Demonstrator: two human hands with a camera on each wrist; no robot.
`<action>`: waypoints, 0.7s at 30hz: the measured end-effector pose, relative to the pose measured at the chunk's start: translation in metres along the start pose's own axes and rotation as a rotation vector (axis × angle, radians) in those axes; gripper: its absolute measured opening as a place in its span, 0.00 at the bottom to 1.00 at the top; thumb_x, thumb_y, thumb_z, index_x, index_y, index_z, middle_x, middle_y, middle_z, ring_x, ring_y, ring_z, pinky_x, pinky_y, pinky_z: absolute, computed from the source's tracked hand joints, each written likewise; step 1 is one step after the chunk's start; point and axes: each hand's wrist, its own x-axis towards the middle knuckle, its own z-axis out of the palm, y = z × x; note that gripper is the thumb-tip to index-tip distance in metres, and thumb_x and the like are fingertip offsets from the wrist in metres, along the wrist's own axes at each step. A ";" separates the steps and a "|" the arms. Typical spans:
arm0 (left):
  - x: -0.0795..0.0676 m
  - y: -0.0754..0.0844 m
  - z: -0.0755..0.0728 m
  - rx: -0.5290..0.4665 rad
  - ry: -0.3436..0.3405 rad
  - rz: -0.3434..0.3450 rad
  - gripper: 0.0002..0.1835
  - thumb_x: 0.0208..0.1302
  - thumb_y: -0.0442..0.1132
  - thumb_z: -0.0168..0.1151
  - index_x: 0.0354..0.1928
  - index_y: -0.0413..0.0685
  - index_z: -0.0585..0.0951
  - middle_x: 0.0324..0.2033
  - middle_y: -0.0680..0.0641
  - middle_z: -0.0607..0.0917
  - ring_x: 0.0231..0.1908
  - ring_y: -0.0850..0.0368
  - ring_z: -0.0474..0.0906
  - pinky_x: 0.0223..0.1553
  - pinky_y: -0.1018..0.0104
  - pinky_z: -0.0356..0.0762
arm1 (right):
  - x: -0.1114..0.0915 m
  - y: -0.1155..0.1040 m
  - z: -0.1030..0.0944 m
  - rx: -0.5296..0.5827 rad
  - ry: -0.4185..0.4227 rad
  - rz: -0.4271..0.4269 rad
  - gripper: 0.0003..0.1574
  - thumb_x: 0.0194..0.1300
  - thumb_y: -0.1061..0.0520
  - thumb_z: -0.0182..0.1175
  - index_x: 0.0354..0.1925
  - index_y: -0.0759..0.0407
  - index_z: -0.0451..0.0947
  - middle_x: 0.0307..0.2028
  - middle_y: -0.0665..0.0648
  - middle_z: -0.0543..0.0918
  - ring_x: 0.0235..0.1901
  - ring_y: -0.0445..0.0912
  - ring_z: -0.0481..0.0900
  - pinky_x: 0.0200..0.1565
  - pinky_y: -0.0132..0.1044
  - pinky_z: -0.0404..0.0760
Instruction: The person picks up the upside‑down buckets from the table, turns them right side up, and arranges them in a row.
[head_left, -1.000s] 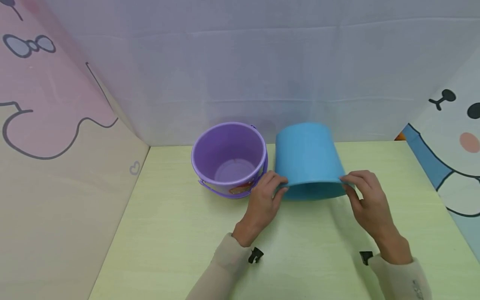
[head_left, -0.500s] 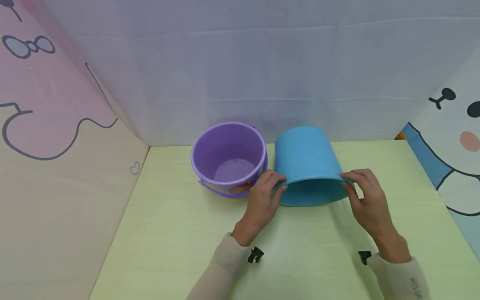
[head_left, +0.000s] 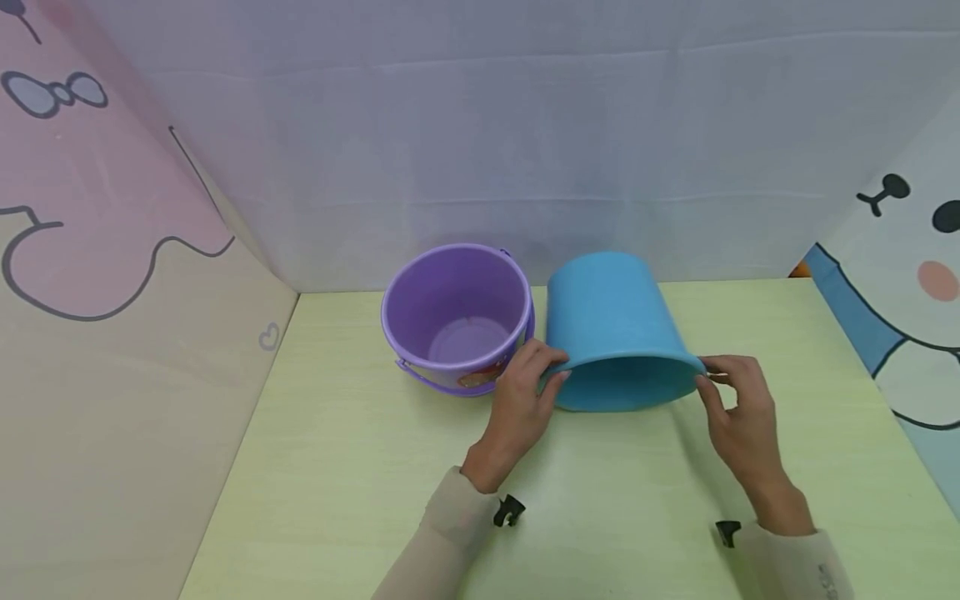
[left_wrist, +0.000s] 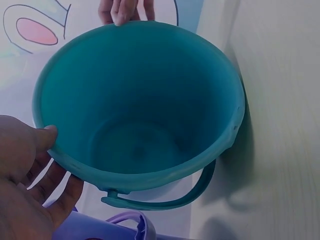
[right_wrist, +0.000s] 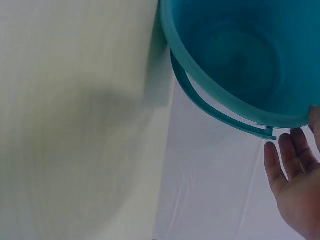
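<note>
A blue bucket (head_left: 611, 304) lies tipped on the table, its mouth towards me and its base towards the back wall. My left hand (head_left: 516, 404) pinches the left of its rim, thumb inside the mouth in the left wrist view. On the opposite side, my right hand (head_left: 745, 429) holds the rim between thumb and fingers. The bucket's curved handle (left_wrist: 170, 204) hangs out below the rim in the left wrist view. Close to the left hand, a purple bucket (head_left: 420, 310) stands upright with its handle lowered; no contents show inside it.
The pale green table (head_left: 322, 483) ends at a whitish cloth wall (head_left: 450, 142) just behind both buckets. Printed cartoon panels border it, a pink one (head_left: 105, 183) on the left and a white-and-blue one (head_left: 915, 283) on the right.
The blue bucket's mouth has turned up a little, showing more of its inside. My right hand has shifted slightly right and down along the rim. The purple bucket has stayed put.
</note>
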 end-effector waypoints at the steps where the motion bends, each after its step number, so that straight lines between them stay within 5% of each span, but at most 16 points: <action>1: 0.000 0.000 0.000 -0.002 0.001 0.000 0.09 0.59 0.34 0.64 0.42 0.47 0.78 0.38 0.53 0.75 0.42 0.62 0.73 0.44 0.74 0.72 | -0.002 0.001 0.001 0.004 -0.001 0.019 0.20 0.56 0.75 0.59 0.49 0.69 0.74 0.43 0.62 0.74 0.45 0.44 0.71 0.47 0.21 0.69; 11: -0.002 -0.001 0.000 -0.019 0.004 -0.017 0.08 0.60 0.34 0.63 0.41 0.48 0.79 0.38 0.53 0.75 0.42 0.62 0.73 0.43 0.73 0.73 | -0.019 0.004 0.008 0.023 -0.081 0.383 0.22 0.71 0.58 0.47 0.59 0.67 0.63 0.47 0.61 0.71 0.41 0.30 0.70 0.40 0.15 0.68; 21: -0.005 -0.003 0.000 -0.037 0.005 -0.022 0.08 0.60 0.34 0.62 0.42 0.48 0.78 0.38 0.52 0.75 0.40 0.63 0.72 0.42 0.74 0.73 | -0.028 0.012 0.013 0.257 -0.183 0.443 0.20 0.74 0.55 0.37 0.52 0.72 0.58 0.44 0.69 0.74 0.41 0.33 0.78 0.41 0.25 0.78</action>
